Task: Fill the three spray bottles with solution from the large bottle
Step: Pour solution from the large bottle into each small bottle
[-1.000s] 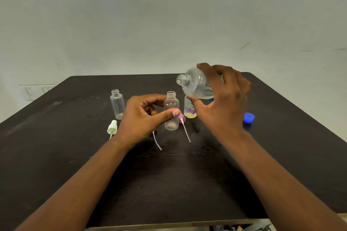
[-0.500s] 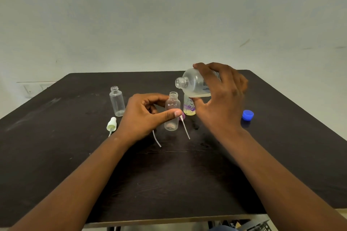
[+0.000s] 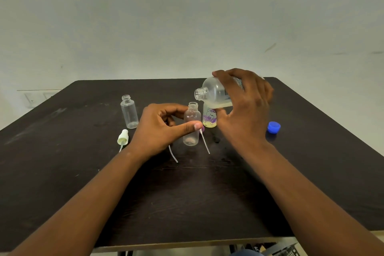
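My right hand (image 3: 245, 114) grips the large clear bottle (image 3: 214, 92), tipped on its side with its open mouth pointing left, just above and right of a small frosted spray bottle (image 3: 191, 124). My left hand (image 3: 162, 129) holds that small bottle upright on the table between thumb and fingers. A second small bottle with a purple print (image 3: 209, 118) stands behind it, partly hidden by the large bottle. A third clear small bottle (image 3: 129, 112) stands open at the left. No liquid stream is visible.
A white spray head (image 3: 122, 138) lies left of my left hand. Two thin dip tubes (image 3: 204, 143) lie by the held bottle, one on a pink spray head. A blue cap (image 3: 273, 127) rests at the right. The dark table (image 3: 83, 172) ends close to me.
The large bottle in my right hand has dropped slightly and tipped further, its mouth moving closer to the small bottle's neck. My left hand keeps its hold.
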A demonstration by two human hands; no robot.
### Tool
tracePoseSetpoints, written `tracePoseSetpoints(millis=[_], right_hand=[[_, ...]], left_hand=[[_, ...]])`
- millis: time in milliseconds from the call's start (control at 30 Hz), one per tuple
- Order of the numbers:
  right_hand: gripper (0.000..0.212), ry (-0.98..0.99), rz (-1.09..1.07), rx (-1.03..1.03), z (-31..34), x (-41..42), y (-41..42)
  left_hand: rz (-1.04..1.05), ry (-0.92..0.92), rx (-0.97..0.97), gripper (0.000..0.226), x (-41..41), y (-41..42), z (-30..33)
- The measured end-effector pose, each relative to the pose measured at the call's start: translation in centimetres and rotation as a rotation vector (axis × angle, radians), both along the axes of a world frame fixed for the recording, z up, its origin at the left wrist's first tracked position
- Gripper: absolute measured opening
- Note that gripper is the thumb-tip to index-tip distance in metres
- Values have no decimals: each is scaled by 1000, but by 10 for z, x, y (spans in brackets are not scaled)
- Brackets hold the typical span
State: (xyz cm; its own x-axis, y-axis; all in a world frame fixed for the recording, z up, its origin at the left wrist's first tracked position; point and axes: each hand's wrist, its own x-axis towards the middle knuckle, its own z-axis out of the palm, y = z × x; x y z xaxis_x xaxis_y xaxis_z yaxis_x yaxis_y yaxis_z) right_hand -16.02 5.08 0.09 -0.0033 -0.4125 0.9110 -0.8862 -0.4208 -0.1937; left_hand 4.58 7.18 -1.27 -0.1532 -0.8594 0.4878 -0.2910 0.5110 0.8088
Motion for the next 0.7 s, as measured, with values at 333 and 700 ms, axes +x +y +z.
tracePoseSetpoints(millis=[333, 700], right_hand=[[77, 17, 23, 22, -1, 0, -1], [75, 15, 33, 11, 1, -1, 1]], left_hand=[[-2, -16, -14, 26, 0, 0, 0], [-15, -13, -18, 24, -1, -2, -2]])
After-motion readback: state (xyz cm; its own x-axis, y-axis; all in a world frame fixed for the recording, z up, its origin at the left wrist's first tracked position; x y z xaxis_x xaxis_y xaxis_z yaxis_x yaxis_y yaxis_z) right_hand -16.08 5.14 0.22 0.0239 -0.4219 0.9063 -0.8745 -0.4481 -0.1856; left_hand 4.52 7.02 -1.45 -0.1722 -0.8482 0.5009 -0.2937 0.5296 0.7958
